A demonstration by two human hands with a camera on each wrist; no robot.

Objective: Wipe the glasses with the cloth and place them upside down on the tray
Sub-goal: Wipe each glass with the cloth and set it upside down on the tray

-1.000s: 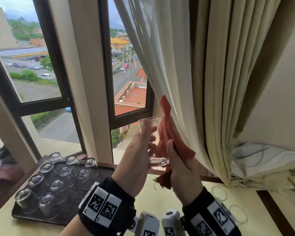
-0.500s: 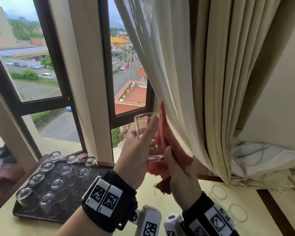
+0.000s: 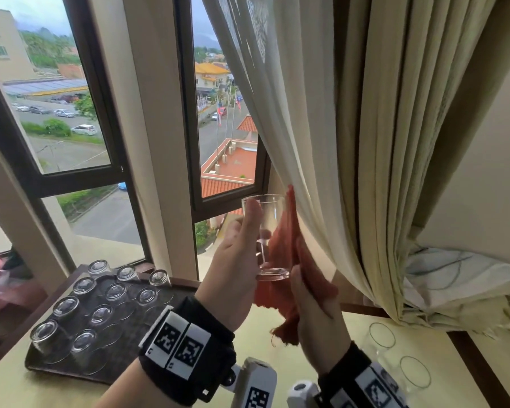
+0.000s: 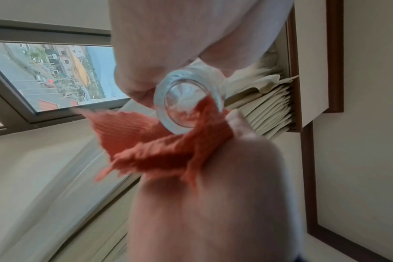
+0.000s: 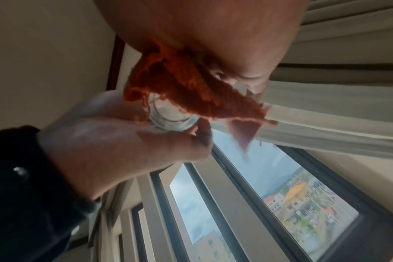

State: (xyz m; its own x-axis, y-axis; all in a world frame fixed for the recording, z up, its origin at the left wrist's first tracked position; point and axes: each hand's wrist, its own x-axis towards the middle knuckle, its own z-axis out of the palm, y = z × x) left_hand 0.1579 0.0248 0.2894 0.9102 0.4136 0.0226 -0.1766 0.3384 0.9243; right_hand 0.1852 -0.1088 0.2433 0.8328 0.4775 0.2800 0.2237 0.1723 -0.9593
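My left hand [image 3: 242,248] grips a clear glass [image 3: 270,228] upright in the air before the window, thumb along its near side. My right hand [image 3: 312,301] holds an orange-red cloth [image 3: 286,245] against the glass's right side and base. From the left wrist, the glass base [image 4: 186,102] shows with the cloth [image 4: 159,147] wrapped below it. From the right wrist, the cloth [image 5: 191,92] covers most of the glass [image 5: 168,117]. A dark tray [image 3: 136,328] at lower left carries several glasses upside down [image 3: 86,285].
Two upright glasses [image 3: 382,337] [image 3: 414,372] stand on the yellow table [image 3: 277,363] at the right. A cream curtain [image 3: 351,128] hangs just right of my hands. The window frame [image 3: 189,113] is behind. Crumpled white fabric [image 3: 460,278] lies at far right.
Both hands have lifted the glass a little and shifted it left. The cloth has slid lower along the glass's right side.
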